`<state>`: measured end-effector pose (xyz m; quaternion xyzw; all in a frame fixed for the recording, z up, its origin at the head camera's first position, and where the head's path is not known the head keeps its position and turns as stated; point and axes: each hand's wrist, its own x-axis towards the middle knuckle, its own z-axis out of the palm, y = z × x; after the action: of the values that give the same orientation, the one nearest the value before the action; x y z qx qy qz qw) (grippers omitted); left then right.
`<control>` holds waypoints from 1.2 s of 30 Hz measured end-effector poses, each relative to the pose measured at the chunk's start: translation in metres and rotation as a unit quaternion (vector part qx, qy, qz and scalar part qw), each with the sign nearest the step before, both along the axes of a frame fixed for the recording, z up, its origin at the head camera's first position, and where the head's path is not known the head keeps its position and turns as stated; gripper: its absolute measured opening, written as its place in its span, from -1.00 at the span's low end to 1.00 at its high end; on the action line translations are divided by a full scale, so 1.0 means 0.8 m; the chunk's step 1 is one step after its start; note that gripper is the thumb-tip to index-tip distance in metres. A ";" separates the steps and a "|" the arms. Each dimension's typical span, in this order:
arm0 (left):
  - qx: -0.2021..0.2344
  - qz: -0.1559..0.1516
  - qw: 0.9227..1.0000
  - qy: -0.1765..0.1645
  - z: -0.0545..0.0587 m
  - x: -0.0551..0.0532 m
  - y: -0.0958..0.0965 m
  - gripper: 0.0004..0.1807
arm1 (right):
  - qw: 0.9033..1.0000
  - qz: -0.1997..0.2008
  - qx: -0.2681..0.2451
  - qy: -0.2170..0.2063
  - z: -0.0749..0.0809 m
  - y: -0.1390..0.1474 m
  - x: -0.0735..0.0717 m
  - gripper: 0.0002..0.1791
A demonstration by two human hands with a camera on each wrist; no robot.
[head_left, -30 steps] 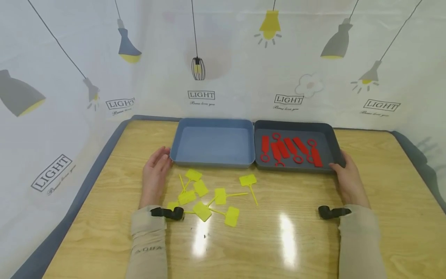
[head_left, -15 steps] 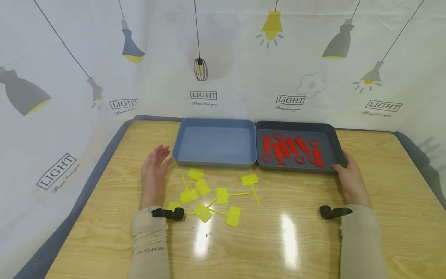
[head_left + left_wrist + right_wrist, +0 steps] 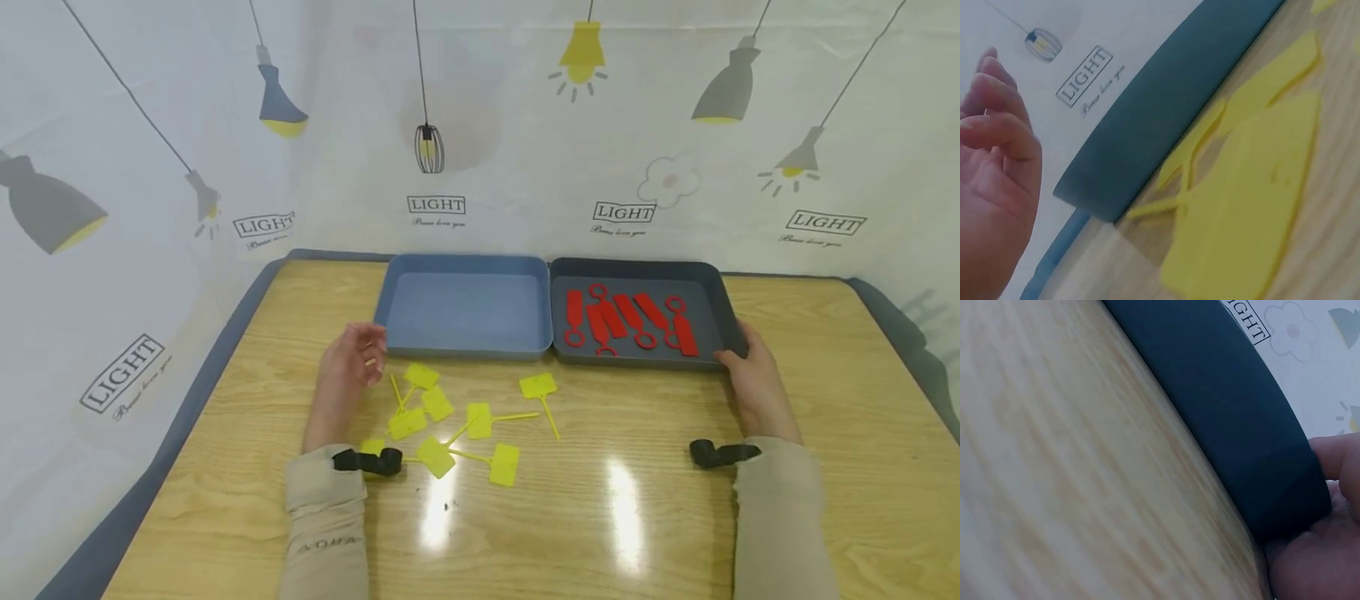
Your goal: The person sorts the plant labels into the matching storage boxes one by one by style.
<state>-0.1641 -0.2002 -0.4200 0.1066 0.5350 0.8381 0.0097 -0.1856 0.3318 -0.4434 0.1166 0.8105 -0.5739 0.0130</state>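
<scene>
Printed lamps [image 3: 727,87] dangle across a pale sheet [image 3: 510,92] behind a wood-grain tabletop [image 3: 855,433]: in the head view, a yellow lamp [image 3: 581,50] at 1 o'clock, a wire-cage lamp [image 3: 428,150] at 11, a blue lamp [image 3: 280,98] between 10 and 11. A faint flower [image 3: 670,181] shows at 2 o'clock, a slanted "LIGHT" label [image 3: 123,373] at 9. Blue-gray fabric [image 3: 146,483] edges the tabletop at 8 o'clock; streaks of glare [image 3: 625,521] shine at 5 and 6.

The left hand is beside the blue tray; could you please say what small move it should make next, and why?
I would probably move the left hand toward the nearest yellow tags: it holds nothing, they lie loose on the table nearby, while red tags lie in the dark tray.
</scene>
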 end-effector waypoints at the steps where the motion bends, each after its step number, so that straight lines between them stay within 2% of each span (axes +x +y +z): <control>1: -0.008 -0.013 1.000 -0.001 0.001 0.000 0.005 -0.57 | 1.000 0.000 0.001 0.002 0.000 0.000 0.000 -0.33; 5: -0.053 -0.070 0.996 -0.017 0.005 0.001 0.032 -0.60 | 1.000 -0.002 0.009 0.011 -0.001 0.001 0.000 -0.33; 9: -0.106 -0.096 0.989 -0.033 0.010 0.001 0.066 -0.60 | 1.000 -0.003 0.012 0.012 0.000 0.000 0.001 -0.33; 12: -0.168 -0.105 0.979 -0.050 0.019 0.002 0.092 -0.59 | 1.000 0.000 0.012 0.010 0.001 0.000 0.001 -0.32; 13: -0.199 -0.106 0.973 -0.053 0.020 0.001 0.100 -0.57 | 1.000 0.000 0.013 0.009 0.000 0.000 0.001 -0.32; 16: -0.286 -0.112 0.950 -0.052 0.024 0.001 0.121 -0.51 | 1.000 0.002 0.017 0.009 0.000 0.001 0.001 -0.32; 19: -0.355 -0.112 0.927 -0.048 0.020 0.002 0.138 -0.48 | 1.000 0.001 0.022 0.008 0.000 0.001 0.001 -0.32; 23: -0.415 -0.110 0.902 -0.047 0.014 0.008 0.157 -0.55 | 1.000 0.001 0.024 0.009 0.000 0.002 0.001 -0.32; 25: -0.440 -0.112 0.890 -0.036 0.011 0.009 0.165 -0.56 | 1.000 0.001 0.023 0.011 -0.001 0.003 0.001 -0.32; 28: -0.483 -0.125 0.867 -0.009 0.008 0.012 0.177 -0.48 | 1.000 0.002 0.023 0.013 -0.001 0.003 0.002 -0.33; 30: -0.516 -0.135 0.846 0.013 0.009 0.014 0.184 -0.43 | 1.000 0.002 0.022 0.014 -0.001 0.003 0.002 -0.33; 33: -0.570 -0.140 0.809 0.043 0.011 0.018 0.195 -0.40 | 1.000 0.002 0.017 0.014 -0.001 0.003 0.002 -0.33; 36: -0.610 -0.135 0.778 0.067 0.010 0.022 0.204 -0.41 | 1.000 0.005 0.011 0.010 0.000 0.002 0.001 -0.33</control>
<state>-0.1467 -0.0367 -0.4117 0.2056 0.9136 0.3172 0.1501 -0.1845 0.3337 -0.4437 0.1070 0.8176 -0.5657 0.0062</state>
